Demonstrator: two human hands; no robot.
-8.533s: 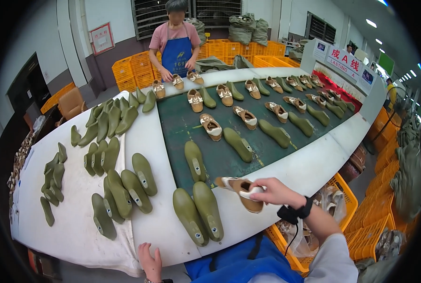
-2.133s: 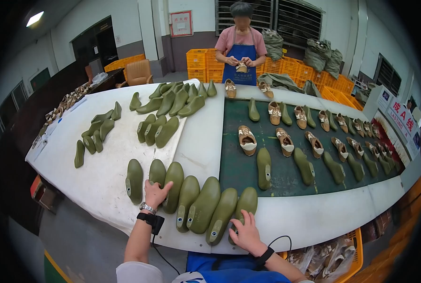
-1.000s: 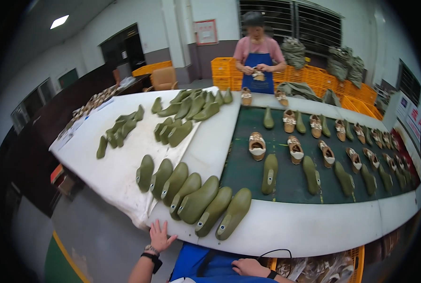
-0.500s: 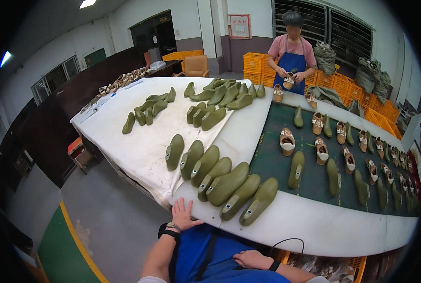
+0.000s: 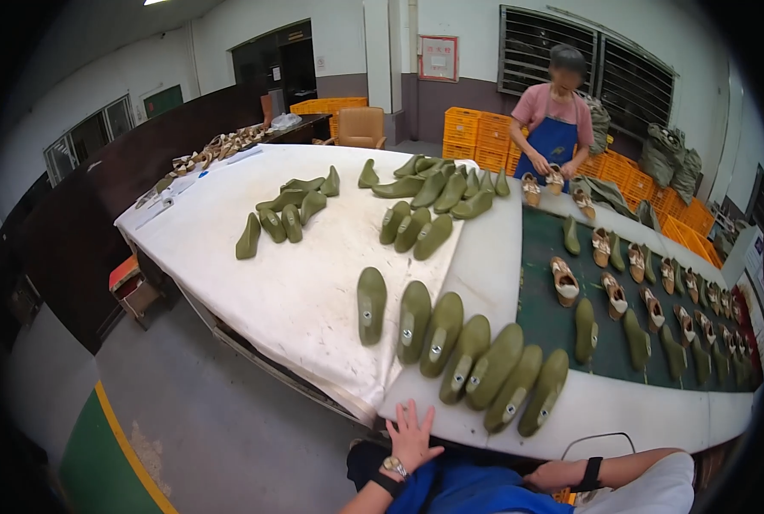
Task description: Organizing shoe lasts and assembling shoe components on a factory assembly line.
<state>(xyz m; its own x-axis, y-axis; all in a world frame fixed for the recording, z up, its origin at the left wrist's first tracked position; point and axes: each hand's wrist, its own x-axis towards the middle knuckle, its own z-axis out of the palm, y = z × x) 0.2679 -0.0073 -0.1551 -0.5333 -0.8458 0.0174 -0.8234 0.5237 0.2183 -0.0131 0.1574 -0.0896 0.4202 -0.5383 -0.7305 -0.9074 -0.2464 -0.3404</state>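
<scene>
1. Reference: the green belt (image 5: 536,283) set in the white desk (image 5: 647,420). All positions are given from this belt.
2. Location: seven olive shoe lasts (image 5: 466,358) lie in a slanting row off the belt's near-left corner, toes away from the person, socketed ends toward the person.
3. Left hand (image 5: 410,439): empty, fingers spread, at the desk edge, left of the belt and on its near side, just beside the row.
4. Right hand (image 5: 540,476): on the belt's near side, low against the blue apron (image 5: 476,490). Fingers are hidden; whether it grips anything cannot be told.
5. Weight: judged moderate; each last looks solid.
6. Stiffness: judged rigid and not fragile; squeezing should not deform it.
7. Surface: smooth and rounded; allow for some slip or rolling.
8. Grip point: the narrow waist, thumb and fingers on opposite sides. The tapered toe would offer poorer purchase.
9. Access: neighbours lie close; the last farthest left of the belt appears to offer most finger room.
</scene>
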